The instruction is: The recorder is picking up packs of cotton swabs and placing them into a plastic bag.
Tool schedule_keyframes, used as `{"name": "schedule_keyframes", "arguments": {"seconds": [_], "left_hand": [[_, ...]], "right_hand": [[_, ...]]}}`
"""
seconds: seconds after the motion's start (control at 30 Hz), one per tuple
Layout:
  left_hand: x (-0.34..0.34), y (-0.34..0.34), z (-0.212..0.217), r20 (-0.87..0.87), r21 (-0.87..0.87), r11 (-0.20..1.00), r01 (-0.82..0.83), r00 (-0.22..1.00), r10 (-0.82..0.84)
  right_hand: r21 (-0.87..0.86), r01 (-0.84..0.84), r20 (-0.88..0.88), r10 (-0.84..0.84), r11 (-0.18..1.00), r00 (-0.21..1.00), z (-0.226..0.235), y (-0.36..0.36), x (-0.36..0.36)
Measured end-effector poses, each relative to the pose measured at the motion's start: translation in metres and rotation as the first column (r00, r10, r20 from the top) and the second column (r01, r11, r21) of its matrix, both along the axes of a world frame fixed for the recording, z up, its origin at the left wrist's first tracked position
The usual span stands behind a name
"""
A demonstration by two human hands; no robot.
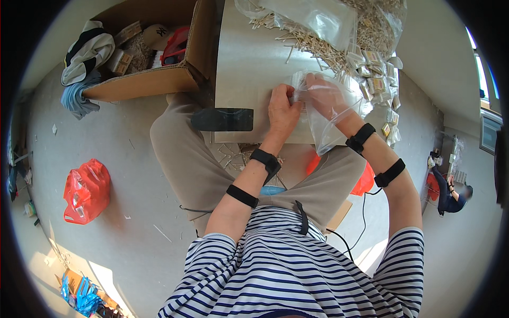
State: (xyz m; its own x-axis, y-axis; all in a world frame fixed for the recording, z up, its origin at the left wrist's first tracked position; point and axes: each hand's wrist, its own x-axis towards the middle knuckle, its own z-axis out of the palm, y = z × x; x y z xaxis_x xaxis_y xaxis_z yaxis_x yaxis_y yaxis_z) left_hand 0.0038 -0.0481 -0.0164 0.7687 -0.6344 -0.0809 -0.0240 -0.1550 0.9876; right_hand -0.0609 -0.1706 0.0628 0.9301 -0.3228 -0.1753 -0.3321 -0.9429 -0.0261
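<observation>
Head view: both hands meet at the near edge of the pale grey counter, working a clear floppy plastic bag that hangs over that edge onto the lap. The left hand is curled, pinching the bag's mouth together with a small bundle of thin pale wooden sticks. The right hand is tucked inside the bag, fingers bent around that same bundle, seen through the plastic. A big loose heap of more wooden sticks sits at the far edge, small tan packets along the right edge. An open brown cardboard box is on the floor off the counter's left side, with a red plastic bag near it
</observation>
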Motion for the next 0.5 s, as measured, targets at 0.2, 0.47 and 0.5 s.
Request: {"name": "schedule_keyframes", "arguments": {"seconds": [0.2, 0.47, 0.5], "left_hand": [[-0.001, -0.001, 0.001, 0.061, 0.009, 0.999, 0.037, 0.997, -0.037], [0.000, 0.005, 0.003, 0.086, -0.004, 0.998, 0.067, 0.994, -0.066], [0.001, 0.007, 0.005, 0.077, -0.012, 0.998, 0.058, 0.995, -0.057]], "right_hand": [[0.033, 0.161, 0.018, -0.161, 0.986, 0.987, -0.005, 0.001, 0.005], [0.009, 0.118, 0.035, -0.119, 0.993, 0.992, 0.000, 0.013, 0.000], [0.046, 0.121, 0.091, -0.125, 0.992, 0.988, 0.005, 0.016, -0.004]]}}
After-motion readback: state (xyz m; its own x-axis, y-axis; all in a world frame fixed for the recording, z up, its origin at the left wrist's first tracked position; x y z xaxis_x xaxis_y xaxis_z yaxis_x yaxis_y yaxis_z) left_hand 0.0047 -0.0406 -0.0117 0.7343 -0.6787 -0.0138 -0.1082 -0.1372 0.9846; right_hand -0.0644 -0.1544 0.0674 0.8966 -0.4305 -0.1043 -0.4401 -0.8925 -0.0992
